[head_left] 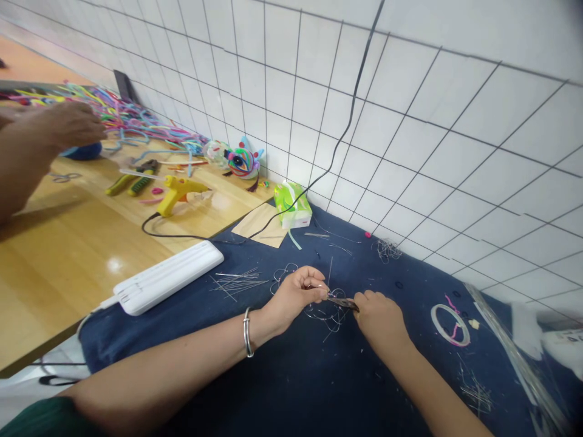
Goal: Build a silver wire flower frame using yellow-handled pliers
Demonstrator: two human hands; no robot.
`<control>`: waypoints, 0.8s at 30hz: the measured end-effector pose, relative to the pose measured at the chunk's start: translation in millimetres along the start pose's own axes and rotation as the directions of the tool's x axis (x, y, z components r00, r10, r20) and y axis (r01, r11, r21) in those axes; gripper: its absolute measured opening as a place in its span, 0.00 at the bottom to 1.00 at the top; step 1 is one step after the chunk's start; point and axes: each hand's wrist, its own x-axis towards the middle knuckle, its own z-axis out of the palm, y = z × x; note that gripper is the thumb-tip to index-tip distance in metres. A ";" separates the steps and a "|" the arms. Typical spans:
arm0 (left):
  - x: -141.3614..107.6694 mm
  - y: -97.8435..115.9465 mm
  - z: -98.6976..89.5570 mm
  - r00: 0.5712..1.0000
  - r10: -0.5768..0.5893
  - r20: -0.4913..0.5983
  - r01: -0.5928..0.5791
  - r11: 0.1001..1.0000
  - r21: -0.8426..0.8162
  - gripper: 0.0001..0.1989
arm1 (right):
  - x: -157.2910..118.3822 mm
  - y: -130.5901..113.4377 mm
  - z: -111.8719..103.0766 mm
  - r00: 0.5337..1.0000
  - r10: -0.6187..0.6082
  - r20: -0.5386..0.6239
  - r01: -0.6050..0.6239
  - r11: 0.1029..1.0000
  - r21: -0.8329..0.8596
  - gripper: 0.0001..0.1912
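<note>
On the blue worktop (273, 388), the left hand (291, 297) pinches already looped wire (336, 321) in its fingers, the right hand (380, 318) grips pliers (342, 301), and straight wires (239, 282) lie unbent.

The hands (left (298, 297), right (380, 318)) hold thin wire (324, 317) and pliers (342, 302).

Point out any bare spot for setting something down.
Bare wood lies left of the white power strip, nearer than the green pliers; dark cloth between the forearms looks mostly free. Crowded: wires around both hands, colourful stems by the wall.
</note>
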 end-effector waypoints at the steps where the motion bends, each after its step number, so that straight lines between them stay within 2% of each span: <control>1: -0.1 0.5 0.3 1.000 0.002 0.002 -0.002 1.000 0.001 0.13 | 0.1 -0.2 -0.5 0.999 0.012 0.047 -0.012 1.000 0.001 0.07; 6: -1.0 2.3 0.9 1.000 0.015 0.015 -0.015 1.000 0.017 0.12 | 3.6 0.5 -3.1 0.965 0.057 0.256 -0.067 0.997 0.028 0.07; 14: -0.3 4.2 1.2 0.999 0.034 0.017 -0.035 0.998 0.055 0.11 | 9.9 2.1 -9.1 0.925 0.026 0.380 -0.072 0.991 0.109 0.20; 18: -1.1 6.4 2.1 0.999 0.046 0.015 -0.047 0.995 0.088 0.11 | 12.0 4.8 -13.7 0.896 -0.007 0.444 -0.102 0.969 0.223 0.22; 21: -2.0 7.4 2.3 0.998 0.053 0.015 -0.055 0.992 0.117 0.10 | 11.9 8.0 -12.1 0.887 -0.065 0.457 -0.115 0.928 0.355 0.22; 24: -2.2 8.0 2.2 0.998 0.055 0.018 -0.057 0.989 0.139 0.10 | 9.8 10.1 -5.8 0.832 -0.136 0.537 -0.215 0.814 0.540 0.21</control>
